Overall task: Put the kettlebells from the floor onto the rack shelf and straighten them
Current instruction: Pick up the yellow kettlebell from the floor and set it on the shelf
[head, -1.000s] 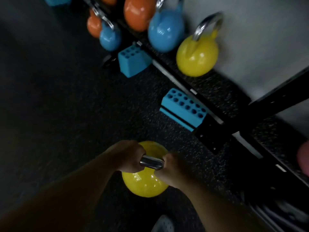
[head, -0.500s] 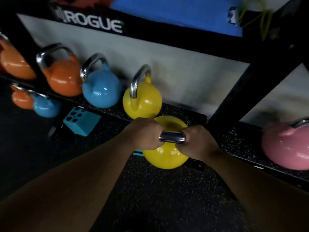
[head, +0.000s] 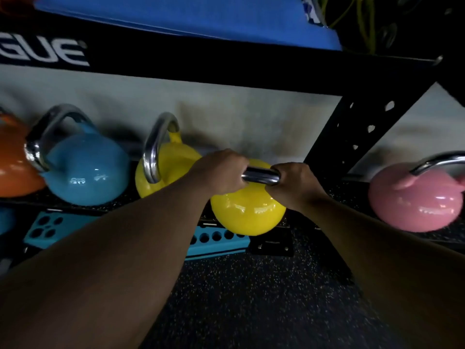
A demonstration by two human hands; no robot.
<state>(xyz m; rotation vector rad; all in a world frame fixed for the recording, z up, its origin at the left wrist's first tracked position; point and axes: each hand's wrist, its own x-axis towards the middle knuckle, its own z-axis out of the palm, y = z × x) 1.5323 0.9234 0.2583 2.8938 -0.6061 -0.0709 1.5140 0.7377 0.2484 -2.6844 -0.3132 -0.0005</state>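
Head view: left hand (head: 221, 170) and right hand (head: 294, 182) both wrapped around the steel handle (head: 261, 176) of a yellow kettlebell (head: 247, 212), likely sharing its weight. Bell hangs at the shelf (head: 352, 190) edge, in the gap between a second yellow bell (head: 173, 162) and the upright (head: 357, 132), seemingly bound for that slot.

White block letters "GUE" (head: 54, 52) stand on the black upper crossbeam of the rack (head: 226, 64), well up and to the left of where the two hands grip the chrome handle; the word runs off the left edge, so only those three letters show, with a tiny mark after the E that is too small to read. The blue kettlebell (head: 85, 172), left of the grip, carries a small pale embossed mark low on its body (blurred, not legible).
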